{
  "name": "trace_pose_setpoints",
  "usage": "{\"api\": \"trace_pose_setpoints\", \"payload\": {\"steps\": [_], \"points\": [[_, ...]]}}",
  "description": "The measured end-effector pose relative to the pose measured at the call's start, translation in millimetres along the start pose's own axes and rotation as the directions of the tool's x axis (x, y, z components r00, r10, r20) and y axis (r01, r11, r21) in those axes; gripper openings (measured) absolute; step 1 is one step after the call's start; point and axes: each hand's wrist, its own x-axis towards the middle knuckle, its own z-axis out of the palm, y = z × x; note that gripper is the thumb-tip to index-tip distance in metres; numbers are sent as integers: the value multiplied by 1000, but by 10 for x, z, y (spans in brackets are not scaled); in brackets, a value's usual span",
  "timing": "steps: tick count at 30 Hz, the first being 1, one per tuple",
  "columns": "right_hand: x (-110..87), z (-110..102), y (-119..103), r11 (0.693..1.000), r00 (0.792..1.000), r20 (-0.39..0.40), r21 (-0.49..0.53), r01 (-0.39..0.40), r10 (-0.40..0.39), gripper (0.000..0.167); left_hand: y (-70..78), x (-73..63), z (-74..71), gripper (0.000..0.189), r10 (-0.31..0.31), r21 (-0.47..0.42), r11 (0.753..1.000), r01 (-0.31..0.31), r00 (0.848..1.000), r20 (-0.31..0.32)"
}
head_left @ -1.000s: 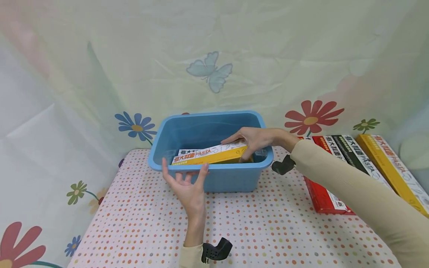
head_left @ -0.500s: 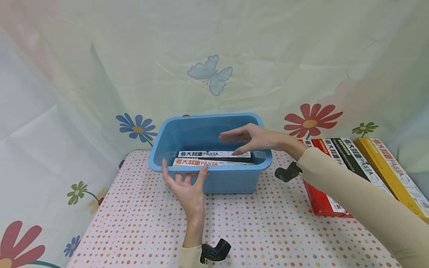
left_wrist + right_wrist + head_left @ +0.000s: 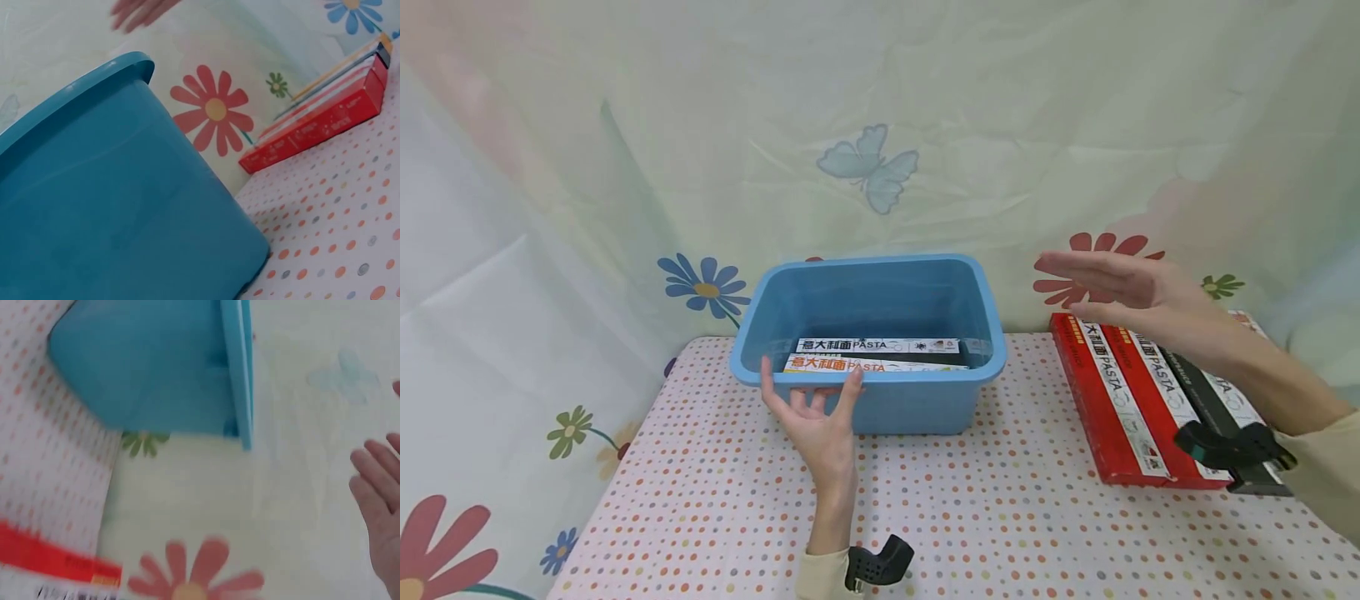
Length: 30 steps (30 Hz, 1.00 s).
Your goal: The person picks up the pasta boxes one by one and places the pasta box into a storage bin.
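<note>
A blue plastic bin (image 3: 917, 408) stands on the dotted tablecloth. My left hand (image 3: 820, 433) grips its near rim, the thumb and a finger over the edge and other fingers beneath the rim. Inside lie two pasta boxes: a white-and-black one (image 3: 880, 346) and, nearer, one with orange lettering (image 3: 827, 363), partly hidden by the rim. To the right my right hand (image 3: 1127, 287) is in the air with straight fingers, holding nothing. Below it lie two red pasta boxes (image 3: 1084, 383) and a black one (image 3: 1197, 392), side by side; the right arm covers part of them.
Behind the table hangs a printed cloth (image 3: 715, 167) with flowers and a butterfly, close to the bin's far side. In the left wrist view a yellow box edge (image 3: 384, 42) shows beyond the red boxes (image 3: 319, 128). The dotted tablecloth (image 3: 1022, 517) extends in front.
My right hand has let go of the yellow pasta box, which now lies lower in the bin, and has moved right, out over the other boxes. The left hand stays on the rim.
</note>
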Motion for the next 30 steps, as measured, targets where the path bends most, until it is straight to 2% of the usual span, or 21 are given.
{"api": "trace_pose_setpoints", "payload": {"steps": [2,5,8,11,13,16,19,21,22,24,27,30], "points": [[-150,-79,117,998,996,-71,-16,-57,56,61,1,1,-7,113,-1,0,1000,1,1000,-4],[-378,-129,323,990,976,-172,-11,-141,137,61,-6,-7,-8,113,-5,9,1000,5,1000,-8],[-601,-102,542,980,956,-231,-32,-195,182,64,-11,-22,-1,114,-10,11,1000,10,1000,-11],[-789,-13,750,955,929,-273,-85,-283,251,68,-12,-34,13,114,-15,19,1000,15,1000,-9],[-904,61,881,930,908,-281,-108,-351,310,71,-15,-39,22,114,-16,24,1000,16,1000,-4],[-1061,187,1051,912,892,-257,-78,-402,371,71,-15,-39,32,114,-16,17,1000,16,1000,1],[-1209,338,1202,908,886,-220,0,-420,409,69,-15,-33,36,114,-21,7,1000,21,1000,1],[-1278,437,1273,894,872,-198,60,-444,447,68,-12,-29,37,114,-24,12,1000,24,1000,3],[-1301,478,1304,887,866,-194,82,-454,461,67,-12,-26,36,114,-27,12,1000,27,1000,1],[-1311,553,1331,861,839,-194,110,-497,509,68,-11,-20,31,114,-29,14,999,30,1000,-7],[-1288,623,1329,829,806,-193,114,-547,559,71,-9,-10,17,113,-28,10,1000,28,999,-22],[-1253,655,1296,813,792,-190,93,-574,581,72,-8,0,4,113,-21,8,1000,21,999,-27]]}}
